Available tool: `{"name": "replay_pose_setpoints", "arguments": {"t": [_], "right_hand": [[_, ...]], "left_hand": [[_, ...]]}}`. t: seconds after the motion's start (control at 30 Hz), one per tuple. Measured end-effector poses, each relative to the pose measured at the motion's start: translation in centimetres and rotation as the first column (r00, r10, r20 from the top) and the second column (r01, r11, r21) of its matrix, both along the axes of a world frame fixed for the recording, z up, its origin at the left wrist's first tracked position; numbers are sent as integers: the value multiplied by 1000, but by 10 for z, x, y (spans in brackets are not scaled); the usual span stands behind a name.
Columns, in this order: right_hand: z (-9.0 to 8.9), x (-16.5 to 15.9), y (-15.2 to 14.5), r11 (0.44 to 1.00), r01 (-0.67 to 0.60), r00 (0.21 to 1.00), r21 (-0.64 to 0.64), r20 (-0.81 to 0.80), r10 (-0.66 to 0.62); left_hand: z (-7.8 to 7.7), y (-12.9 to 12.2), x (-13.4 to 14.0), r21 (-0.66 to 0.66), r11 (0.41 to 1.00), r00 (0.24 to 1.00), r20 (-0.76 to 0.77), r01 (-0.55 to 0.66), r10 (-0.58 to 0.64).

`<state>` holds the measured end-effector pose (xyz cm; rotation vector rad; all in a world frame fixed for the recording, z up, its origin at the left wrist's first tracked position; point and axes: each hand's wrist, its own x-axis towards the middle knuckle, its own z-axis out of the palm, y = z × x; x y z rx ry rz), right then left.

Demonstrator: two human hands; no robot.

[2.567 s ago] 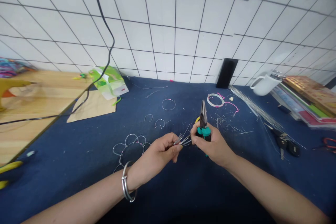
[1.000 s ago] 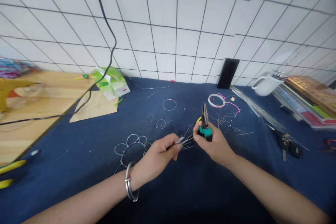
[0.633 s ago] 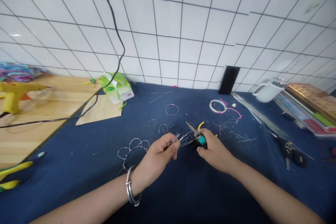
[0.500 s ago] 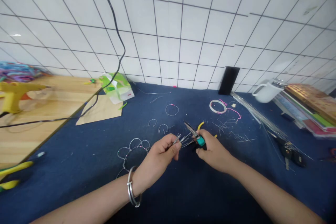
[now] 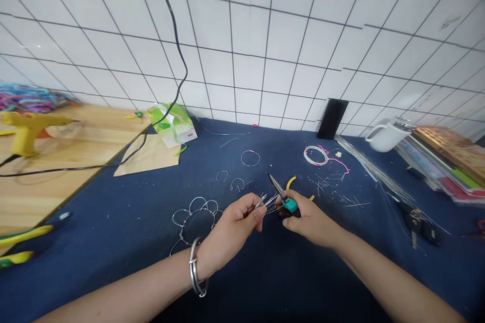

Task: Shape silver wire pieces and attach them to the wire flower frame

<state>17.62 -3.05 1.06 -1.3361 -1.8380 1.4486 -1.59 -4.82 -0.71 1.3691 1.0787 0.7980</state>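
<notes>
Between thumb and fingers, my left hand [image 5: 242, 222] pinches a small bundle of short silver wires [image 5: 270, 202] whose ends point right. My right hand [image 5: 308, 217] is closed round pliers [image 5: 289, 205] with teal-and-black handles; their metal jaws point up and left, above the wires. Behind my right hand, the yellow handles [image 5: 291, 181] of another tool lie partly hidden. Left of my left wrist rests a flower-shaped wire ring [image 5: 197, 199] with loops, partly covered by my arm. Farther back are two small bent wire pieces [image 5: 238, 181] and a thin wire hoop [image 5: 250, 158].
Wire scraps [image 5: 326, 184], a white ring with pink cord [image 5: 316, 155], long wires [image 5: 373, 166] and keys [image 5: 415, 224] lie to the right. Beyond stand a white mug [image 5: 386, 136] and books [image 5: 450, 161]. On the left are a yellow glue gun [image 5: 28, 131] and yellow-handled pliers [image 5: 26, 237].
The whole view has shifted slightly, with most things now a little farther right. Both hands keep their grips; the wires and pliers sit almost as before.
</notes>
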Motion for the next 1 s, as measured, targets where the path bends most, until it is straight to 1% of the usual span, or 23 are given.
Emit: {"name": "replay_pose_setpoints", "arguments": {"t": [0.13, 0.37, 0.53, 0.77, 1.0], "right_hand": [[-2, -1, 1, 999, -6, 997, 52, 78, 2], [-1, -3, 2, 993, -21, 990, 120, 139, 4], [-2, -1, 3, 992, -41, 988, 119, 153, 23], [-3, 0, 3, 988, -46, 983, 150, 183, 18], [-4, 1, 3, 990, -54, 986, 129, 163, 32]], "left_hand": [[0, 0, 0, -26, 1000, 1000, 19, 4, -3], [-2, 0, 0, -68, 998, 999, 53, 16, -12], [-3, 1, -1, -85, 996, 999, 47, 22, -18], [-1, 0, -1, -80, 997, 999, 42, 15, -12], [-3, 1, -1, -81, 997, 999, 46, 19, -15]]}}
